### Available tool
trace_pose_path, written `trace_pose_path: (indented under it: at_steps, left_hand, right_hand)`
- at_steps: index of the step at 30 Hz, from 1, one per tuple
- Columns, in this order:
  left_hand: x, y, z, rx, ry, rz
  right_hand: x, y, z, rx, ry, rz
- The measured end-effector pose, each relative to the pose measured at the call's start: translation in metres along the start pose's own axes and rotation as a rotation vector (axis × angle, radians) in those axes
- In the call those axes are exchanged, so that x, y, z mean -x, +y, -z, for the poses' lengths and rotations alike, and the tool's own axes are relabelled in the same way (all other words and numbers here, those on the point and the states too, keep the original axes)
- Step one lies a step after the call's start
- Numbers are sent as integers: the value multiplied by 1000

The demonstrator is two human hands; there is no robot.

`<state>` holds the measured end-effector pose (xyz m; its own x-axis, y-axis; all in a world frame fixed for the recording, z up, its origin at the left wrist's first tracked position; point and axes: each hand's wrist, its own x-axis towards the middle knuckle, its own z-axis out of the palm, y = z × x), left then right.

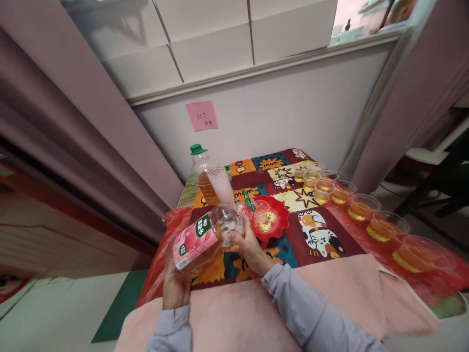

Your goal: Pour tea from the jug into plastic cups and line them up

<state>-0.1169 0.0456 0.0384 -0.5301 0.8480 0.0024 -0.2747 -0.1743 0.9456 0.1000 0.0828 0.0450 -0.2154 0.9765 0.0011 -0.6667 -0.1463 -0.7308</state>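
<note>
A large juice bottle (196,242) with a pink label lies tilted in my hands, its neck pointing up and to the right. My left hand (176,289) is wrapped under the bottle's base. Closed around the bottle near its neck is my right hand (251,247). Just beyond the neck, a clear plastic cup (262,211) sits over a red scalloped plate (280,226). A thin green object (248,199) shows beside the cup; its kind is unclear. Whether juice is flowing from the mouth cannot be made out.
Behind stand a second juice bottle (198,166) with a green cap and a leaning stack of plastic cups (220,185). Several cups of yellow juice (340,193) line the table's right side. Patterned mats (318,234) and a pink cloth (234,318) cover the table. A wall (271,112) rises behind.
</note>
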Motion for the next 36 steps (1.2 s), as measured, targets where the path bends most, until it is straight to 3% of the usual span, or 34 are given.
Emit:
trace_pose_path:
  at_steps: [13, 24, 36]
  left_hand:
    - [2, 4, -6, 60, -11, -25]
    - [-6, -9, 7, 27, 39, -39]
    - [-3, -3, 0, -2, 32, -60]
  right_hand:
    - [1, 0, -1, -2, 16, -41]
    - [-3, 7, 3, -24, 18, -58]
    - [-6, 10, 4, -63, 43, -54]
